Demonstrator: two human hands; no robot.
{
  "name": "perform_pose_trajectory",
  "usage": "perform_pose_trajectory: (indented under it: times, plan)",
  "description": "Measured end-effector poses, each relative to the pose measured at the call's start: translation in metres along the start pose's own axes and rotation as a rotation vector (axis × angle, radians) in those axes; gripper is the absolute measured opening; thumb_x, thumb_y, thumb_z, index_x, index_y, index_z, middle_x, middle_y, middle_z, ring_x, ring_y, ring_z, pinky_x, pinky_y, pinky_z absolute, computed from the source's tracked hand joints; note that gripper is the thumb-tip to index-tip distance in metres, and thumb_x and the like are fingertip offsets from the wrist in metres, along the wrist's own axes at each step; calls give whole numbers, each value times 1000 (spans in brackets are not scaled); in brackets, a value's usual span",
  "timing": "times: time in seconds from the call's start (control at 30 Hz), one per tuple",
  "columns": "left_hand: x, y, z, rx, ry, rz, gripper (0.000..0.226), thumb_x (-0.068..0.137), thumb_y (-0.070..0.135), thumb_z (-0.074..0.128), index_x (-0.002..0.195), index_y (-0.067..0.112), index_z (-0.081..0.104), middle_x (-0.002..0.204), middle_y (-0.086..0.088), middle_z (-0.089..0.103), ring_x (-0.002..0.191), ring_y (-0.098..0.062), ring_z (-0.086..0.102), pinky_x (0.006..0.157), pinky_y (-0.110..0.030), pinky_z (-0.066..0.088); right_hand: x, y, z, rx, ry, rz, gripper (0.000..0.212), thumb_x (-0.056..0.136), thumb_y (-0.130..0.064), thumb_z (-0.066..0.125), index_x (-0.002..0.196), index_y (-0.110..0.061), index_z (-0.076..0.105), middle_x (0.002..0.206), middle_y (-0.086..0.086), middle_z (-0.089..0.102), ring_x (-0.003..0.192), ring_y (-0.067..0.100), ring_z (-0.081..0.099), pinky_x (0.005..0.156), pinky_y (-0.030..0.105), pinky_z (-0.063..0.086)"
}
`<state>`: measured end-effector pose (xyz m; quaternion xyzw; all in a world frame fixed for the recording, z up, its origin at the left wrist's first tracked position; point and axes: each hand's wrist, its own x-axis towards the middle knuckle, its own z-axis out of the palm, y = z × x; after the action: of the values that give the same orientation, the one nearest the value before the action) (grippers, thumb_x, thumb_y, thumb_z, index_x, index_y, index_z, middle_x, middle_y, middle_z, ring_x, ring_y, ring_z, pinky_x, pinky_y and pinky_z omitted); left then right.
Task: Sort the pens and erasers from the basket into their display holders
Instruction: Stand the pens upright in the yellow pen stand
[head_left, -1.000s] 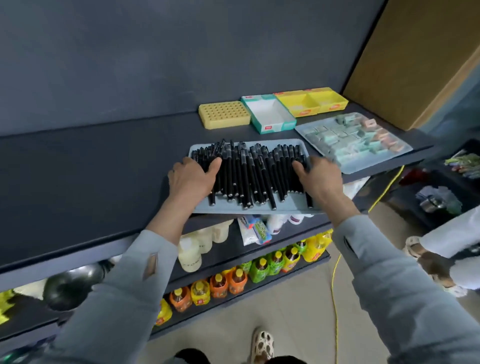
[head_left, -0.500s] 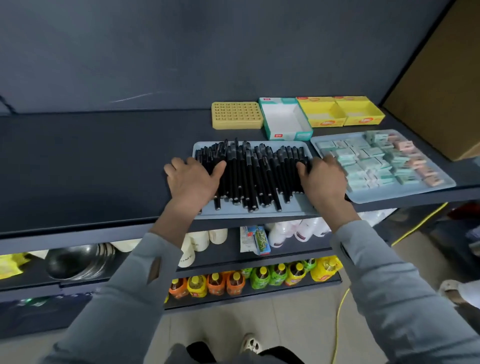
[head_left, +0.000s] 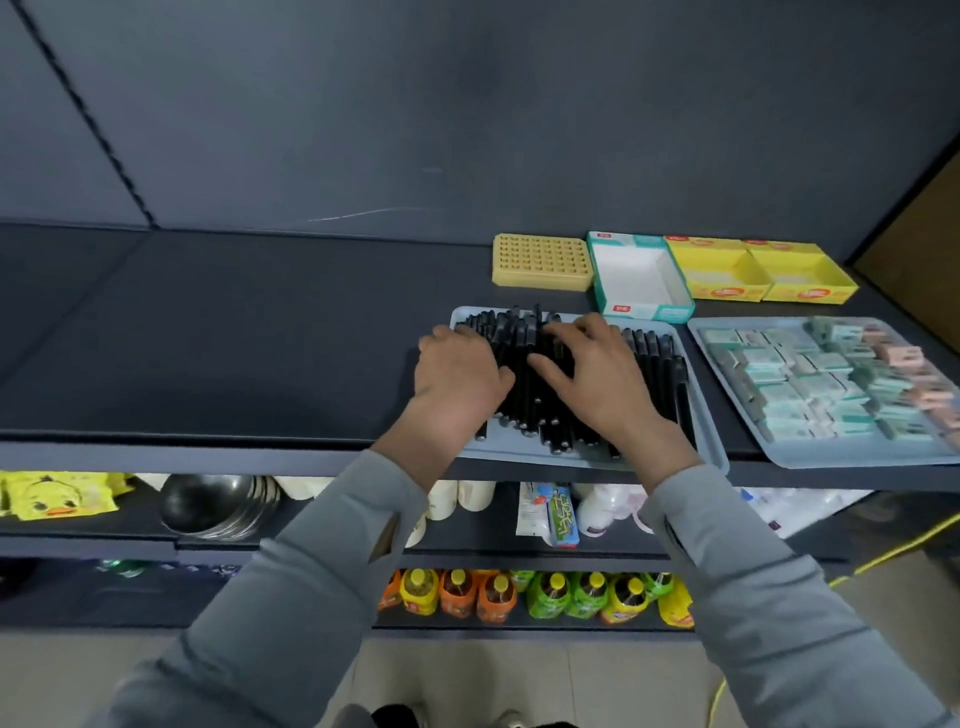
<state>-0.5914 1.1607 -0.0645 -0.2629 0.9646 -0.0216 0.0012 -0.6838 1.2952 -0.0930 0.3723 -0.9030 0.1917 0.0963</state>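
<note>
Left hand (head_left: 460, 371) and right hand (head_left: 597, 382) rest open-fingered on black pens (head_left: 655, 364) lying front-to-back in the tray (head_left: 712, 448).

Down and to the left of my left grip (head_left: 460, 374) I see stacked steel bowls (head_left: 213, 506) on the lower shelf (head_left: 104, 543), with yellow duck packets (head_left: 57, 493) further left. Below my right grip (head_left: 597, 384) a blue-and-white carton (head_left: 563, 517) leans beside white bottles (head_left: 460, 496). Lower still sits a row of drink bottles (head_left: 540, 595). A yellow cable (head_left: 883, 553) runs far right.
</note>
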Motion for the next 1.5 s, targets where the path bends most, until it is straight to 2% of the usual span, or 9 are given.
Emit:
perform_pose_trajectory:
  times: [0.3,0.5,0.67,0.83,1.0,1.1,1.2,1.33,1.5]
  plan:
    - [23,7,-6,-179,-128,-97,39,91,14,62,123,0,46,124,-16,53,113,-31,56,72,-30,41,2,14,-8,32,-61,-50,48,93,-44,61,132,-16,59,118,11,53,107,33,52,96,42,44]
    - [29,2,-14,-594,-117,-173,45,92,18,60,127,1,37,122,-19,54,111,-36,56,75,-35,41,1,18,-9,49,-70,-62,51,93,-49,58,134,-18,58,118,10,53,108,31,52,94,40,45]
    - [26,-12,-15,-1048,258,-72,28,85,10,65,107,9,48,92,-7,62,81,-21,63,66,-33,52,4,22,-10,47,-86,-91,52,93,-51,56,133,-18,57,119,9,52,109,30,52,93,41,48]
    - [16,-8,-14,-1380,412,-83,33,87,8,65,113,19,47,84,10,59,69,11,58,63,-7,46,9,23,-10,30,-85,-118,53,93,-52,55,134,-18,56,118,9,53,109,29,53,92,40,48]
    - [4,-5,20,-1431,289,-82,30,89,19,67,115,20,52,98,0,67,91,-9,66,86,-39,56,10,27,-11,27,-87,-159,52,94,-50,54,134,-17,56,117,9,53,110,28,53,93,38,48]
    - [8,-7,16,-1425,289,-59,27,90,21,67,114,18,54,98,-1,67,96,-15,65,90,-42,54,17,24,-15,68,-19,-173,46,96,-42,56,131,-14,59,116,9,57,108,27,55,90,36,46]
    - [14,-12,5,-1492,258,-35,21,90,19,68,108,15,57,96,-6,71,92,-19,69,88,-40,56,35,12,-27,231,68,-142,31,95,-31,61,122,-15,65,112,6,65,101,23,60,86,32,47]
    - [22,-19,-7,-1592,131,41,17,90,14,69,101,2,62,74,-3,69,65,-11,66,66,-29,53,62,-20,-40,818,-49,75,16,91,-28,68,106,-24,71,101,-7,70,93,10,65,82,25,54]
    - [43,-30,-14,-1667,-66,31,15,86,8,71,99,5,65,74,-2,69,67,-14,67,62,-29,56,88,-33,-30,1151,-118,185,5,89,-7,68,89,-12,68,72,1,66,64,10,62,58,19,50]
